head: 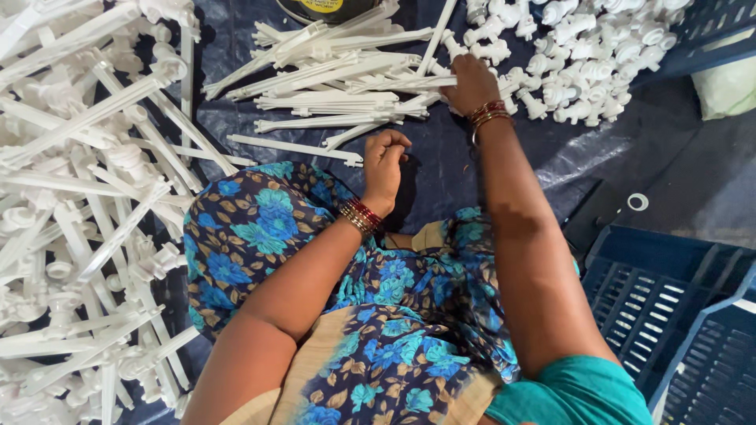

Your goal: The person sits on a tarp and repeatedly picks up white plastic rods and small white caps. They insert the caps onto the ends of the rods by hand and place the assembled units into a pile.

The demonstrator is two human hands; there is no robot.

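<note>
My right hand [470,83] reaches forward onto the heap of long white plastic strips [339,75] and grips one strip at its right end. My left hand [385,161] rests curled near my knee, fingers closed; whether it holds a small piece is hidden. A pile of short white plastic fittings [583,59] lies just right of my right hand. Both wrists carry red and gold bangles. My lap is covered by blue flowered cloth [378,315].
A large heap of assembled white plastic parts [87,197] fills the left side. Blue plastic crates [677,315] stand at the lower right, another crate [717,27] at the top right. A dark tarp [551,157] covers the floor; a small white ring [638,202] lies on it.
</note>
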